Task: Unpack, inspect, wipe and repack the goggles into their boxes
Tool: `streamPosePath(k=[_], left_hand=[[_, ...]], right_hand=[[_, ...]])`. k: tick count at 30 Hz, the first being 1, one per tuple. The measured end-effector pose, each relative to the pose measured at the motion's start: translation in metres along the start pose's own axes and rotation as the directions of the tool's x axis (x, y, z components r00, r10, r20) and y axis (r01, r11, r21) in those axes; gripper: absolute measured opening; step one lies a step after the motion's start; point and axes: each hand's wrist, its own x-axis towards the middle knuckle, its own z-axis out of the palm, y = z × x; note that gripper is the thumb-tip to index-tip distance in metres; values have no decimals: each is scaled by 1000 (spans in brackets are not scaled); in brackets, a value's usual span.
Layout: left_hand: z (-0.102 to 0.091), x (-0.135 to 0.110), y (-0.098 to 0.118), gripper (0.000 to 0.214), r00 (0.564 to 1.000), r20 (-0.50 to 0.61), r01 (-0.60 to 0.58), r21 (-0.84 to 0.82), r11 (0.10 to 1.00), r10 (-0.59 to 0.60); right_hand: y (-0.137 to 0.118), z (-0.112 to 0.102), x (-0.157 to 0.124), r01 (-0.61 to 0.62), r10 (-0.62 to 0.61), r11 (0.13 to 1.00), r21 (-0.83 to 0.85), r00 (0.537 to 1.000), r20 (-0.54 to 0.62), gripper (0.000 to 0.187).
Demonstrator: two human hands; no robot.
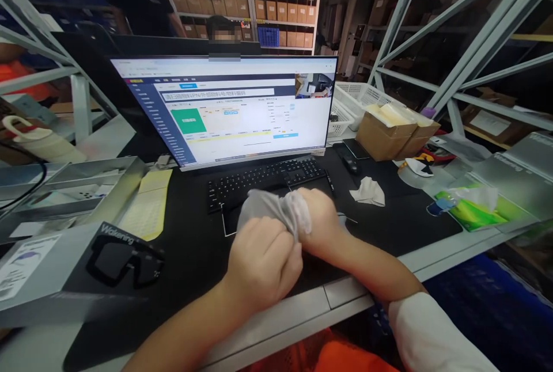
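Both of my hands meet just in front of the black keyboard (263,179), over the black desk mat (389,225). My left hand (263,262) is closed around the lower part of a thin grey cloth or soft pouch (272,208). My right hand (317,222) is closed on the same grey cloth from the right side. The cloth bunches up between the two hands and hides my fingertips. Behind the keyboard stands a wide monitor (233,110) with a software page lit on it.
A grey box printed with sunglasses (82,262) lies at the left front. Yellow label sheets (149,205) lie beside it. A crumpled white cloth (368,192), a phone (355,148), cardboard boxes (393,130), a white basket (349,104) and a green packet (475,211) sit right. A person stands behind the monitor.
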Motion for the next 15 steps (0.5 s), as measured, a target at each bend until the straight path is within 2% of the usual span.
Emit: streamPosePath(k=[2, 3, 5, 7, 9, 11, 13, 15], left_hand=[[4, -1, -3, 14, 990, 11, 143, -23, 989, -143], [7, -2, -8, 27, 971, 62, 236, -67, 969, -232], [15, -3, -18, 63, 898, 233, 422, -208, 882, -374], [28, -4, -29, 72, 840, 346, 535, -393, 748, -419], [39, -6, -36, 66, 817, 362, 575, -567, 589, -449], [44, -7, -40, 62, 799, 371, 582, -672, 457, -472], [40, -6, -42, 61, 764, 440, 622, -699, 354, -473], [31, -4, -41, 60, 721, 517, 668, -694, 267, -462]], right_hand=[[4, -5, 1, -88, 85, 996, -34, 992, -95, 33], [5, -8, 2, -136, 131, 990, -31, 983, -132, 33], [5, -10, 3, -196, 194, 981, 6, 968, -159, 32], [3, -8, 4, -220, 227, 973, 64, 964, -135, 26], [-1, -5, 4, -197, 202, 974, 109, 978, -44, 22], [-5, -7, 4, -132, 121, 985, 109, 987, 102, 33], [-9, -17, 5, -88, 56, 989, 119, 967, 247, 47], [-12, -33, 7, -94, 17, 973, 209, 939, 345, 56]])
